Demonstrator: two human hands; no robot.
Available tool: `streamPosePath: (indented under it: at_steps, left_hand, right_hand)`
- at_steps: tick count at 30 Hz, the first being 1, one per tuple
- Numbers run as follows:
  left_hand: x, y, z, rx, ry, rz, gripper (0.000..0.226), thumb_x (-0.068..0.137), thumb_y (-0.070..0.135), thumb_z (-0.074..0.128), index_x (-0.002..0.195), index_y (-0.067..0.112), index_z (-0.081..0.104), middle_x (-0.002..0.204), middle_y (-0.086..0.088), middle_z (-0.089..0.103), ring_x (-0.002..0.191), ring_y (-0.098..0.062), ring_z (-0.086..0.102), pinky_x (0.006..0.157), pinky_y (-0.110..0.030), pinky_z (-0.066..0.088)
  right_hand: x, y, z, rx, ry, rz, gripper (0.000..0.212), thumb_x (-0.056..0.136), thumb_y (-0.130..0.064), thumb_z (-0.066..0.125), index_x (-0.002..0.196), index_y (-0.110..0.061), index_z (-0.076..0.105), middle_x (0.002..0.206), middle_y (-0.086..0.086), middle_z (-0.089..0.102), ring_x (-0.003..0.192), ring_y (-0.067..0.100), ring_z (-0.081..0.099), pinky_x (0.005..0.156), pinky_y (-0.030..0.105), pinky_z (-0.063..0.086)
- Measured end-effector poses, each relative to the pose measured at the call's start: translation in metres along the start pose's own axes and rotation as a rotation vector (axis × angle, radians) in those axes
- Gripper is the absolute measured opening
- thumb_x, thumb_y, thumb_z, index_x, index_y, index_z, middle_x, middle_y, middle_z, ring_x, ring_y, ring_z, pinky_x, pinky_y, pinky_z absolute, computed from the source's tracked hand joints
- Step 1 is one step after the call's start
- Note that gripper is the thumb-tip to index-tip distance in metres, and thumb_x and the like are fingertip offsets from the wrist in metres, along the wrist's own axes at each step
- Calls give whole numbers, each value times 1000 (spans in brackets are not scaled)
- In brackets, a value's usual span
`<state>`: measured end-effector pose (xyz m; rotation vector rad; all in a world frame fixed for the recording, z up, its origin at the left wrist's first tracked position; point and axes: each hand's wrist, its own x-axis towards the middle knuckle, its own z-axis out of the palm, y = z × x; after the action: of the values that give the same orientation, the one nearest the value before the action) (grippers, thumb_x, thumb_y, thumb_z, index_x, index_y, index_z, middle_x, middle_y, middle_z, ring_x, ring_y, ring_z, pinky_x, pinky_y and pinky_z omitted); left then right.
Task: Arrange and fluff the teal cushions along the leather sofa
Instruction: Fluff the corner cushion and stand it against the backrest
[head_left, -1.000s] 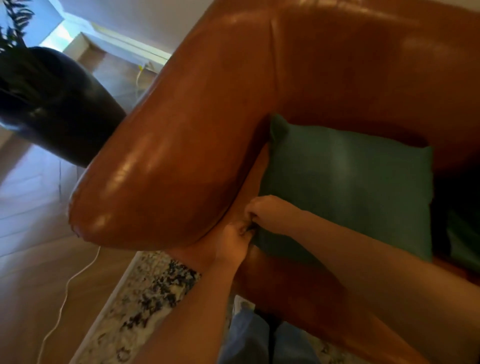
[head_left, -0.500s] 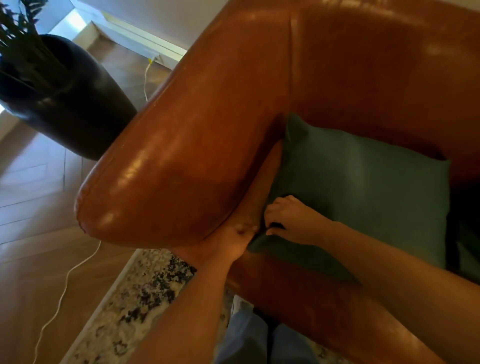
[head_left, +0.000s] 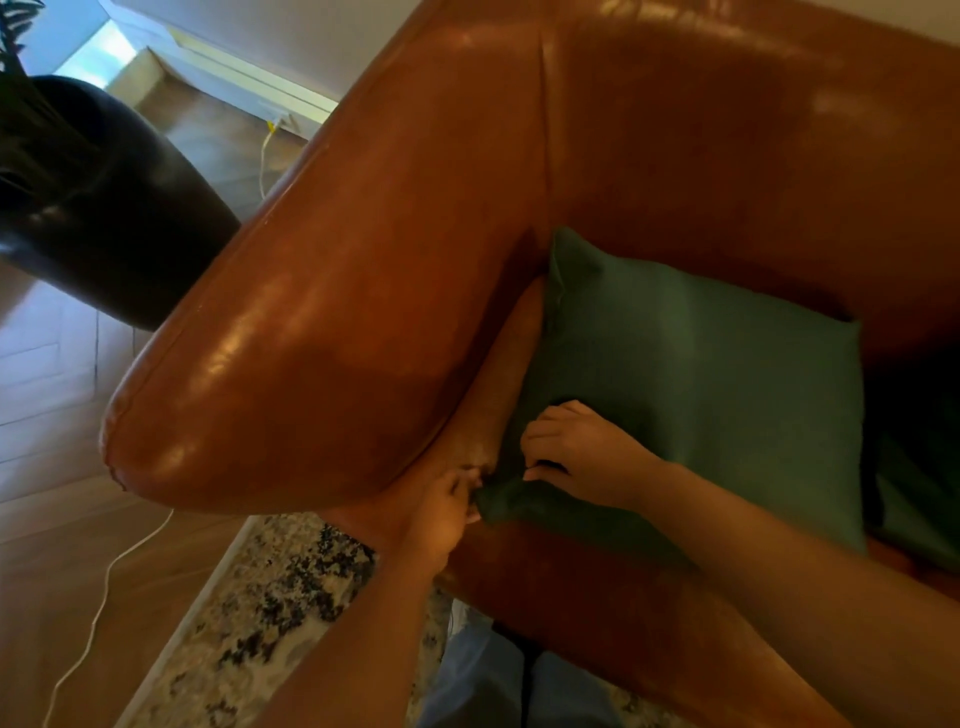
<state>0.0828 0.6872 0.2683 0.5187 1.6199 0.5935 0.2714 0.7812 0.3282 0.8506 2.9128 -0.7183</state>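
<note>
Head view: the teal cushion (head_left: 696, 384) leans in the leather sofa (head_left: 727, 145) corner beside its armrest. The left hand (head_left: 441, 514) pinches its lower corner; the right hand (head_left: 582, 452) curls into fabric nearby. Tugging the corner outward evenly would likely square it.

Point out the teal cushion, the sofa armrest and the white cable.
teal cushion (head_left: 696, 395): head view, middle of its face.
sofa armrest (head_left: 332, 332): head view, rounded top.
white cable (head_left: 98, 613): head view, stretch on floor.

No text, label, brand, number or sign can be read anywhere in the view; every visible surface is plain or only patterned.
</note>
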Motion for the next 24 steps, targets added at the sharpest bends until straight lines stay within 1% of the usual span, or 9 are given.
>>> streamPosePath:
  at_steps: [2, 3, 5, 6, 10, 15, 18, 21, 24]
  left_hand:
    - [-5, 0, -1, -253, -63, -43, 22, 100, 8, 38, 100, 10, 60, 101, -7, 64, 86, -16, 66, 66, -22, 55]
    - [-5, -2, -6, -288, -121, -21, 21, 98, 2, 41, 103, 9, 60, 103, -10, 64, 90, -19, 67, 72, -25, 56]
    - [-4, -7, -17, -177, -214, 65, 30, 89, -7, 53, 108, 13, 61, 110, -12, 62, 97, -22, 66, 84, -32, 55]
    - [-3, -7, -22, -76, -230, 99, 34, 84, -9, 59, 107, 16, 61, 109, -11, 61, 97, -22, 64, 85, -31, 54]
    - [1, -4, -25, 121, -202, 191, 31, 75, -8, 70, 93, 16, 61, 86, -6, 62, 79, -15, 61, 73, -22, 51]
    - [6, -2, -19, -32, -190, 88, 27, 79, -9, 65, 93, 12, 55, 83, -6, 61, 84, -20, 62, 87, -42, 52]
    - [4, -2, -15, -120, -198, 18, 22, 87, -7, 56, 94, 13, 52, 91, -6, 60, 84, -19, 61, 76, -32, 54]
    - [6, 0, -14, 71, -146, 119, 25, 83, -3, 58, 91, 20, 54, 84, -2, 54, 71, -11, 52, 61, -23, 44]
    - [8, 4, -14, 219, -133, 240, 28, 74, -3, 62, 83, 22, 55, 77, 1, 50, 66, -9, 48, 61, -24, 40]
  right_hand:
    - [0, 2, -1, 25, 11, 2, 31, 92, -45, 39, 85, -23, 61, 96, -9, 61, 95, 15, 53, 90, 32, 37]
    - [0, 3, -1, 32, 14, 4, 32, 92, -45, 39, 85, -23, 61, 97, -9, 62, 95, 15, 54, 90, 33, 37]
    - [1, 3, 0, 40, 25, -3, 32, 92, -45, 39, 85, -23, 62, 97, -8, 62, 96, 16, 54, 90, 34, 39]
    - [0, 3, 1, 40, 32, -8, 32, 92, -45, 39, 85, -23, 62, 97, -8, 62, 95, 15, 54, 90, 34, 39]
    - [-3, 5, 3, 56, 50, -8, 29, 93, -44, 42, 85, -23, 61, 95, -8, 62, 94, 15, 55, 91, 32, 35]
    - [0, 4, 0, 48, 41, -6, 27, 93, -43, 43, 85, -24, 60, 98, -9, 62, 97, 14, 55, 92, 35, 37]
    - [0, 6, -4, 37, 10, -6, 20, 93, -40, 50, 85, -24, 61, 99, -9, 61, 98, 14, 55, 94, 32, 32]
    - [-4, 8, -7, 52, 0, -6, 18, 93, -38, 53, 85, -24, 61, 99, -9, 61, 97, 14, 54, 94, 28, 26]
    - [-8, 7, -5, 68, 30, -5, 29, 93, -43, 43, 85, -22, 62, 96, -7, 62, 96, 15, 56, 95, 28, 26]
